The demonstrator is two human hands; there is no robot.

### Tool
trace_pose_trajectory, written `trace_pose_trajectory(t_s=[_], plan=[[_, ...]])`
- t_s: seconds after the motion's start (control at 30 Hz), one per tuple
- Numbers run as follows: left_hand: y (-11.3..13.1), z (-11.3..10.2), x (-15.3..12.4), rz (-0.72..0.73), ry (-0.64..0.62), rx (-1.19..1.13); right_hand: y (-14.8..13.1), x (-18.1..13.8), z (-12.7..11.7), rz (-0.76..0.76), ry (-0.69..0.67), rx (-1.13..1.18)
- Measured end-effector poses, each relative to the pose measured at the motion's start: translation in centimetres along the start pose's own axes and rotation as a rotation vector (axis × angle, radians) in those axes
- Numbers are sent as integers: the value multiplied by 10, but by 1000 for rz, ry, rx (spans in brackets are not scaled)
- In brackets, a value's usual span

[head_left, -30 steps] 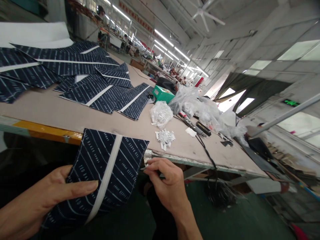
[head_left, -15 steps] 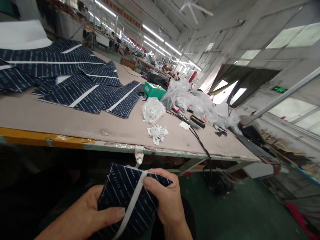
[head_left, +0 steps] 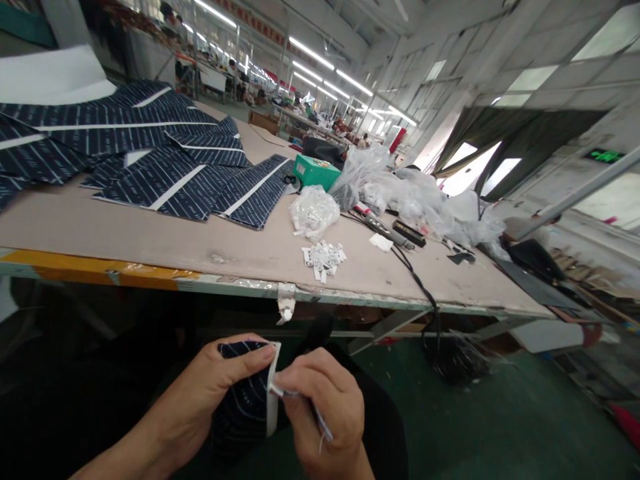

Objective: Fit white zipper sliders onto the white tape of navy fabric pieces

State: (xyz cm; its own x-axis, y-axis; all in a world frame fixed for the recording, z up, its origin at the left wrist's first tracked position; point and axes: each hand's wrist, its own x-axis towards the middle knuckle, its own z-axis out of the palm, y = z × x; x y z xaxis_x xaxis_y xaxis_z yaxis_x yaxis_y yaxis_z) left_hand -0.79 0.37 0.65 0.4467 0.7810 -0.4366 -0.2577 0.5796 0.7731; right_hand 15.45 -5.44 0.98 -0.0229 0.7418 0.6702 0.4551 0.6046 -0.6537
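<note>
Below the table edge, my left hand [head_left: 200,387] grips a navy fabric piece [head_left: 245,393] with pale stripes and lettering, thumb on top. A white strip [head_left: 273,393] runs down the right side of this piece, and the cloth bends away there. My right hand [head_left: 327,400] is closed at the strip, thumb and fingers pinched together on the fabric. A thin pale edge and a loose thread stick out of that fist; the rest is hidden by the fingers. Above the hands, a pile of small white plastic parts [head_left: 324,259] lies near the table edge.
On the table [head_left: 125,233] are more navy striped pieces [head_left: 180,187] at left, a bag of white parts [head_left: 314,210], a green box [head_left: 316,172], clear plastic bags [head_left: 410,193] and a dark cable [head_left: 417,280]. A bracket [head_left: 286,303] juts from the table edge.
The fabric piece, spread flat between both hands before, is now bent at the white strip. My right hand has turned and closed into a pinch; my left thumb has moved up to the strip.
</note>
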Motion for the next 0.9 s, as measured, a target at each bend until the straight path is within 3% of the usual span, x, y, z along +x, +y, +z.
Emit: trace_pose_trajectory(t_s=[0.1,0.2,0.37,0.53,0.67,0.9], plan=[[-7,-3,0,-1,7,29,2,1,3,283,139,91],[-10,-4,-1,-7,63,38,8,4,4,547,117,300],[-2,3,-4,-77,107,-96,12,7,9,597,128,530],[1,9,-2,-55,52,-177,7,8,22,858,235,836],[-1,13,1,-38,46,-159,7,16,32,978,312,951],[8,16,5,36,39,-68,17,29,34,979,307,1007]])
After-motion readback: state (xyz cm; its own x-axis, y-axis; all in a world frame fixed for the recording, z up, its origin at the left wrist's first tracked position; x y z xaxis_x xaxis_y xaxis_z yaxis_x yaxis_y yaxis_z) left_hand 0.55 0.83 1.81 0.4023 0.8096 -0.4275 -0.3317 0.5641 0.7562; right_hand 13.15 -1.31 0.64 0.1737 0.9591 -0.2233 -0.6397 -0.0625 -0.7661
